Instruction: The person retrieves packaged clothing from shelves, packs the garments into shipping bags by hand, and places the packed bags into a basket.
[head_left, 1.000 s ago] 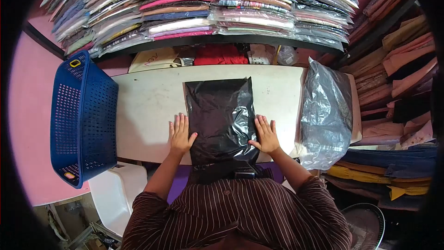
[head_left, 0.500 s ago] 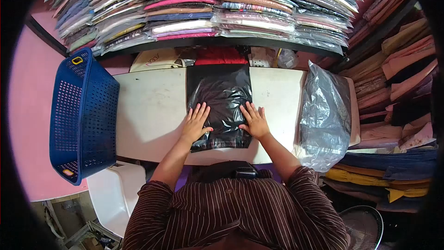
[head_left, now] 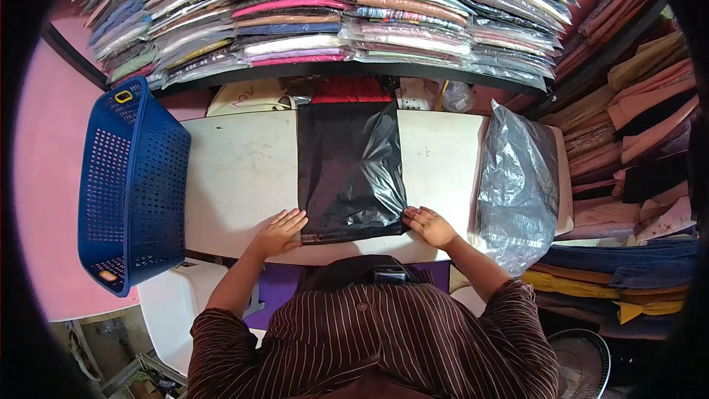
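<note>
A black, glossy plastic-wrapped packet [head_left: 351,170] lies flat on the white table, its long sides running away from me. My left hand [head_left: 281,233] rests at its lower left edge, fingers stretched out and close together, tips touching the plastic. At the lower right edge is my right hand [head_left: 430,226], fingers extended toward the packet and touching its side. Neither hand visibly grips the packet. Creases and bright reflections run across the right half of the plastic.
A blue perforated basket [head_left: 159,192] stands at the left end of the white table [head_left: 236,155]. Clear plastic bags [head_left: 517,185] lie on the right. Stacks of bagged folded clothes [head_left: 295,26] fill the shelf ahead; more garments [head_left: 650,118] are piled at the far right.
Both hands have slid off the top of the packet, outward and toward me, to its lower side edges. The plastic's surface now lies smoother on the left.
</note>
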Tool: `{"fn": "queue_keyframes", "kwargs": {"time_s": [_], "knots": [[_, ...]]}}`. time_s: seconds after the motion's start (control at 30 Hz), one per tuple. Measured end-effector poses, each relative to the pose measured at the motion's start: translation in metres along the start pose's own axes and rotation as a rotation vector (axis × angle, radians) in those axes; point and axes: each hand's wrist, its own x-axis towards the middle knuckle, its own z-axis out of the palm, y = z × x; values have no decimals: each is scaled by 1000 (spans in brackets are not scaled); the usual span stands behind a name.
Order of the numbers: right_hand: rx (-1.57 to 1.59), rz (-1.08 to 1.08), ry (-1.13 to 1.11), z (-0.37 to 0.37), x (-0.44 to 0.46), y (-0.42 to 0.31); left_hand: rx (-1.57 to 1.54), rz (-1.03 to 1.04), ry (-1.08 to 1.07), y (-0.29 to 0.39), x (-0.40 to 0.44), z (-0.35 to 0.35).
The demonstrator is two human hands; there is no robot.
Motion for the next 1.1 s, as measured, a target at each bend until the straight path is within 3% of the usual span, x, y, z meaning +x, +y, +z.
{"fn": "queue_keyframes", "kwargs": {"time_s": [0.33, 0.4, 0.47, 0.73, 0.8, 0.93, 1.0, 1.07, 1.1], "knots": [[42, 107, 25, 9, 4, -10, 12, 131, 19, -7, -3, 18], [110, 158, 91, 13, 3, -10, -116, 81, 110, 1, -1, 14], [394, 349, 189, 12, 4, -12, -134, 37, 152, 12, 2, 9], [581, 668, 378, 18, 12, -27, -293, -233, 484, 18, 19, 34], [573, 763, 362, 20, 17, -26, -622, -525, 440, 18, 26, 33], [694, 831, 498, 25, 30, -21, -728, -511, 645, 21, 42, 38], [697, 849, 547, 26, 38, -20, -613, -511, 818, 17, 51, 45], [1123, 817, 769, 21, 50, -23, -642, -525, 855, 16, 57, 44], [1123, 816, 767, 22, 53, -21, -672, -540, 890, 16, 60, 43]]}}
